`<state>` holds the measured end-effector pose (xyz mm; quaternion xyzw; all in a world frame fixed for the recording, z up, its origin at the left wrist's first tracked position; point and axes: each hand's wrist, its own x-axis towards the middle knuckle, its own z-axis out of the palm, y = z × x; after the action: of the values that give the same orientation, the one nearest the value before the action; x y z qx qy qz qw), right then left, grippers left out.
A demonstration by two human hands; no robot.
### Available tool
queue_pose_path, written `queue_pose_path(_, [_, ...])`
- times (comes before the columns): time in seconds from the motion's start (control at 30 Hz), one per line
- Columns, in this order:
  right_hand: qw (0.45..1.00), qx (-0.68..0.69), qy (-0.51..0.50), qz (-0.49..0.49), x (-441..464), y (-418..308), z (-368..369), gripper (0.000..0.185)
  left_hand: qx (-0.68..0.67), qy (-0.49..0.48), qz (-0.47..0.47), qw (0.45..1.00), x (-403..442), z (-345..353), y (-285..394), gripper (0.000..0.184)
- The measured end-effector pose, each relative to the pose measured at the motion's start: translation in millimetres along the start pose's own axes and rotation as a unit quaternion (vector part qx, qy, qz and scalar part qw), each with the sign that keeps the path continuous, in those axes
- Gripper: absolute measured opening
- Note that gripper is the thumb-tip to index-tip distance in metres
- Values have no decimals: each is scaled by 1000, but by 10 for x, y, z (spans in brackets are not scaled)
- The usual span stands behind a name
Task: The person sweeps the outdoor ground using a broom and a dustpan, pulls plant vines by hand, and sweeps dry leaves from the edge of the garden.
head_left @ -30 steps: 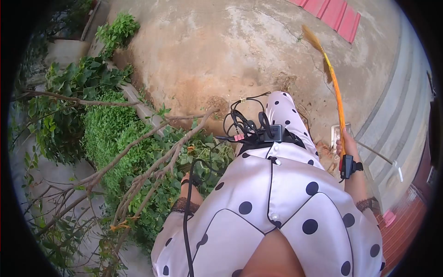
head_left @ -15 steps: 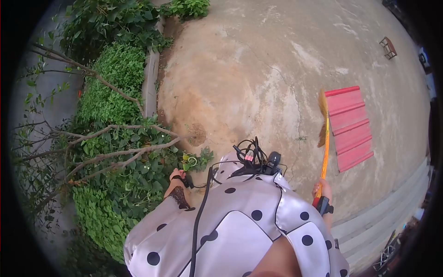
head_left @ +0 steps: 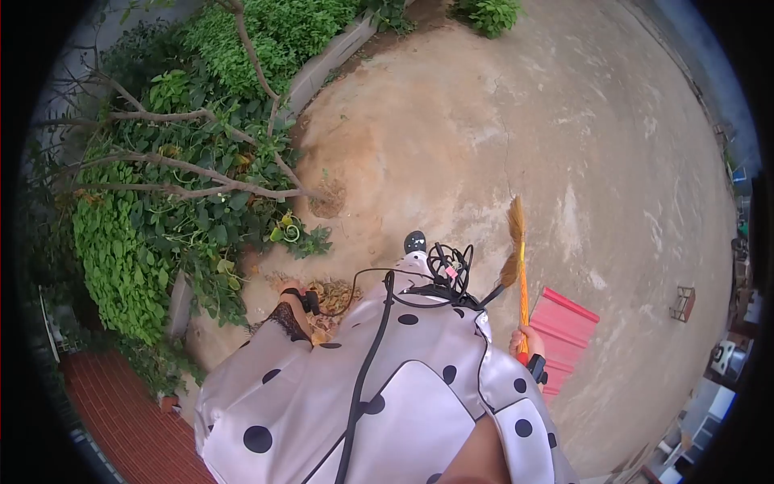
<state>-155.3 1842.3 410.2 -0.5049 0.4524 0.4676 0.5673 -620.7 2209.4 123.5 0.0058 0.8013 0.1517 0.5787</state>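
Observation:
My right hand point(head_left: 528, 343) is wrapped round the orange-and-yellow handle of a broom point(head_left: 522, 274). Its tan bristles point away from me over the concrete. A dark band with a small device sits on that wrist. On the other side, my left hand point(head_left: 288, 294) hangs beside the plants, near a patch of dry leaves point(head_left: 329, 310). A black strap is round its wrist and its fingers are too small and dark to make out. A coiled black cable point(head_left: 449, 270) lies against the front of my spotted clothing.
Bare branches point(head_left: 218, 179) reach over a green plant bed point(head_left: 121, 250) on the left, edged by a concrete kerb point(head_left: 326, 68). A red ribbed sheet point(head_left: 564, 327) lies right of the broom. A small stool point(head_left: 683, 304) stands farther right on the concrete ground point(head_left: 403, 145).
My view has turned, so the red sheet now sits lower and nearer my right hand. The broom is still held. A dark shoe and the dry leaves have come into sight.

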Motion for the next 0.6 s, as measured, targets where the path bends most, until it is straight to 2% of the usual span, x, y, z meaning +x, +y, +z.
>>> queue_pose_path(0.07, [998, -54, 21, 18, 80, -356, 376, 12, 21, -26, -41, 999, 88, -39, -248, 70])
queue_pose_path(0.13, [988, -148, 36, -25, 294, -659, 933, 10, -67, 18, -26, 997, -231, 437, -140, 74])
queue_pose_path(0.27, [955, -297, 15, -16, 583, -1069, 2080, 10, -158, -67, 11, 985, -970, 993, 184, 75])
queue_pose_path(0.33, [937, -350, 18, 11, 735, -1176, 2699, 9, -208, -68, 3, 976, -1082, 1059, 185, 73])
queue_pose_path(0.4, [846, -532, -45, -16, 932, -1279, 3292, 8, -288, -55, 8, 956, -1123, 1032, 3, 72])
queue_pose_path(0.47, [775, -627, -66, -39, 1297, -1332, 3914, 7, -359, 14, 0, 933, -1216, 883, -436, 71])
queue_pose_path(0.53, [738, -668, -89, -48, 1668, -1280, 4705, 7, -388, 116, 0, 915, -1588, 735, -1047, 70])
queue_pose_path(0.57, [716, -688, -101, -51, 1879, -1196, 5112, 8, -485, 159, -37, 859, -1543, 585, -1682, 68])
queue_pose_path(0.6, [697, -706, -114, -53, 2129, -1121, 5495, 10, -511, 194, -54, 836, -1792, 581, -2200, 54])
